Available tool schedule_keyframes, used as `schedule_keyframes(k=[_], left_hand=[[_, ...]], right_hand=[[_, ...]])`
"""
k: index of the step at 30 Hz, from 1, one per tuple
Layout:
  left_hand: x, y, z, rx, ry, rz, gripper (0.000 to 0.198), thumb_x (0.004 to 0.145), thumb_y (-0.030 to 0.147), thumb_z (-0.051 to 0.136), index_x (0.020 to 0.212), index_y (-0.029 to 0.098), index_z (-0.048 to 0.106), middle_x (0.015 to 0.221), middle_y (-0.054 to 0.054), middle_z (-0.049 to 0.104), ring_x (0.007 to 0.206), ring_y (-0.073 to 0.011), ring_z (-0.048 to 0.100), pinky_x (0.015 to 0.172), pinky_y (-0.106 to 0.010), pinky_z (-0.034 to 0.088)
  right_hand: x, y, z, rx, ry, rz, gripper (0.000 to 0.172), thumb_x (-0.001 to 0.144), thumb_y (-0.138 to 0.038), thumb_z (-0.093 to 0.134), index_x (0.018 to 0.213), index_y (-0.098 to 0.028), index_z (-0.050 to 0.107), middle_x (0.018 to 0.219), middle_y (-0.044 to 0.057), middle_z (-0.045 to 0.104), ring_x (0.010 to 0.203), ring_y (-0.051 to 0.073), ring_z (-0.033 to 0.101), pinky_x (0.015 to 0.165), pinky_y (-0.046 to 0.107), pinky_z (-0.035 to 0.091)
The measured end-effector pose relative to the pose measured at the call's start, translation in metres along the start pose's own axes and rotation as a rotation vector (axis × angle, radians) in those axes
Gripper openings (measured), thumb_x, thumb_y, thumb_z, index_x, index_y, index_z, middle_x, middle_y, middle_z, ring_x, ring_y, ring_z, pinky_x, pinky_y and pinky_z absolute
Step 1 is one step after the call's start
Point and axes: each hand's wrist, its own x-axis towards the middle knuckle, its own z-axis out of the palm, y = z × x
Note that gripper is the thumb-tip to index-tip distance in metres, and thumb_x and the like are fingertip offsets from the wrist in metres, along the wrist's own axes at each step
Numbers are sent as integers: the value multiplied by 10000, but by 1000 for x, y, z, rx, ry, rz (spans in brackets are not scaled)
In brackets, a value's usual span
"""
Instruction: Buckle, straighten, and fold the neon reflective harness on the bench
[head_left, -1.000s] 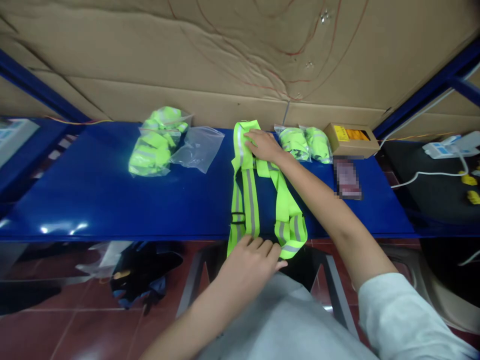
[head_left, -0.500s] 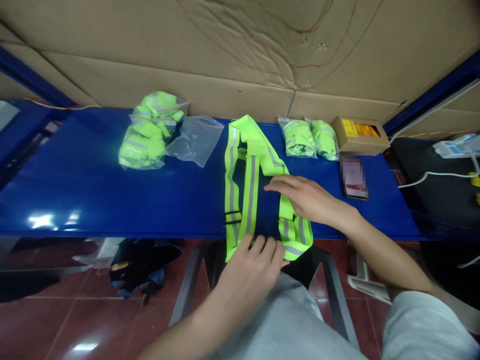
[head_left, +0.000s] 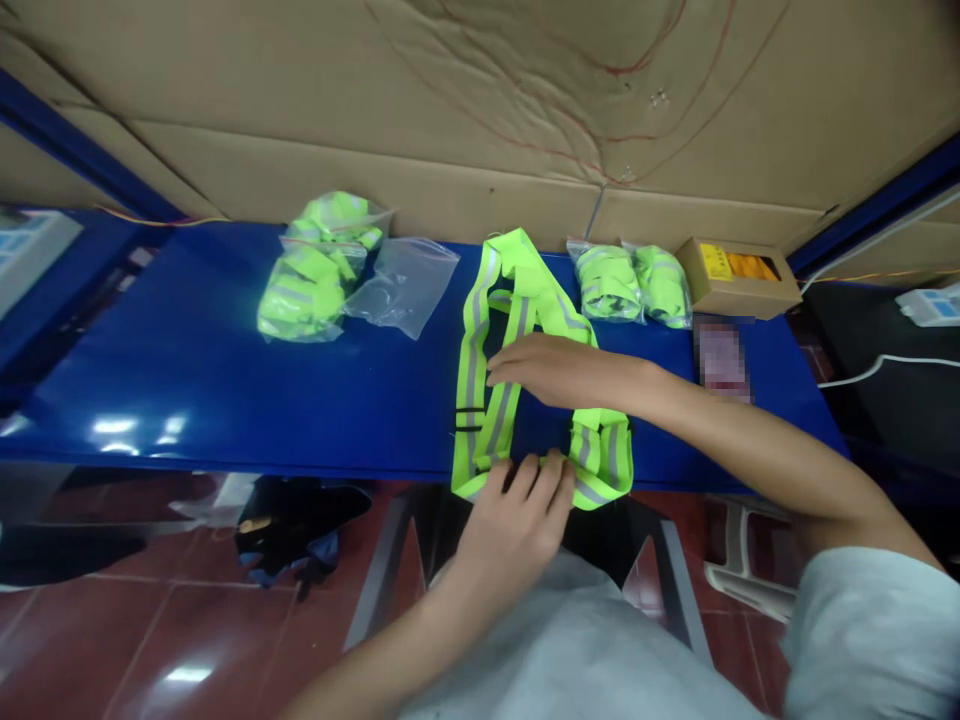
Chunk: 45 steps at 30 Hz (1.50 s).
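Note:
A neon-yellow reflective strap vest (head_left: pixel 517 300) with grey stripes lies spread on the blue table (head_left: pixel 187 390), its near end hanging over the front edge. My left hand (head_left: pixel 521 515) grips that near end at the table's edge, fingers curled over the straps. My right hand (head_left: pixel 551 370) lies flat across the middle of the vest, fingers stretched out to the left, pressing the straps down.
Bagged neon vests (head_left: pixel 315 270) and an empty clear bag (head_left: pixel 401 285) lie at the back left. Two more bagged vests (head_left: pixel 630 283), a small cardboard box (head_left: pixel 739 275) and a phone (head_left: pixel 720 355) sit at the back right. Cardboard lines the wall. A dark bag (head_left: pixel 292 525) lies on the floor.
My right hand slid from the vest's far end back to its middle, then leftwards across the straps. My left hand stayed at the near end.

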Motion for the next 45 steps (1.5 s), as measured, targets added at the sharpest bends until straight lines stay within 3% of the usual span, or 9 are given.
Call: schedule_keyframes(k=[2, 5, 10, 15, 23, 28, 32, 40, 45], left_hand=[[-5, 8, 7, -39, 32, -55, 317, 1044, 112, 540, 1306, 112, 719, 1337, -101, 755, 1117, -262, 686, 912, -456, 487], [-8, 13, 14, -86, 110, -106, 331, 1049, 81, 535, 1322, 117, 720, 1363, -85, 759, 1161, -237, 683, 950, -457, 468], [-2, 1, 24, -112, 254, -47, 302, 1041, 104, 619, 1318, 146, 731, 1281, -31, 804, 1114, -202, 693, 933, -439, 462], [9, -20, 28, -59, 229, 85, 316, 1046, 119, 608, 1336, 159, 726, 1270, -38, 802, 1064, -207, 696, 905, -427, 475], [-4, -3, 17, -188, 79, 17, 326, 1083, 331, 629, 1365, 174, 678, 1318, -81, 768, 1127, -245, 706, 1056, -492, 455], [-16, -35, 3, -262, 284, -635, 290, 1032, 274, 659, 1310, 192, 667, 1190, -116, 752, 1035, -263, 718, 873, -398, 547], [-19, -56, 2, -419, 2, -1047, 583, 994, 526, 684, 1476, 215, 578, 1042, -67, 759, 776, -233, 703, 649, -347, 514], [-9, -44, 14, -631, 23, -935, 551, 1007, 458, 651, 1510, 242, 588, 1241, -97, 755, 985, -256, 758, 817, -398, 619], [-10, -40, 23, -650, 47, -820, 449, 1065, 399, 571, 1468, 215, 646, 1386, -127, 730, 1249, -302, 719, 1012, -450, 617]], right_hand=[[-33, -10, -9, 32, 89, 112, 395, 1065, -136, 441, 1321, -245, 722, 1386, 91, 744, 1302, 257, 679, 1107, 471, 517], [-92, -31, -10, 8, 240, 568, 339, 1088, -407, 462, 1257, -335, 747, 1288, 103, 776, 1233, 310, 719, 1072, 518, 533], [-148, -70, 32, 234, 423, 1227, 382, 1004, -648, 490, 913, -351, 713, 815, 80, 782, 745, 317, 761, 682, 463, 534], [-129, -81, 65, 637, 589, 1259, 335, 910, -673, 612, 947, -345, 668, 690, 10, 706, 561, 271, 684, 565, 415, 543], [-111, -73, 67, 310, 724, 1403, 159, 905, -484, 553, 908, -330, 512, 702, 12, 692, 607, 247, 654, 620, 368, 483], [-107, -76, 72, 290, 762, 1392, 259, 917, -441, 591, 1116, -275, 589, 662, -46, 633, 560, 200, 572, 589, 312, 376], [-99, -76, 72, 192, 812, 1390, 237, 883, -332, 600, 1104, -250, 629, 581, -92, 472, 532, 165, 490, 616, 300, 342], [-75, -86, 71, 199, 805, 1198, 207, 981, -314, 575, 1138, -227, 679, 684, -44, 573, 625, 171, 573, 656, 307, 404], [-71, -93, 71, 355, 816, 997, 358, 1095, -448, 511, 1297, -222, 702, 1154, 93, 750, 988, 218, 720, 873, 357, 551]])
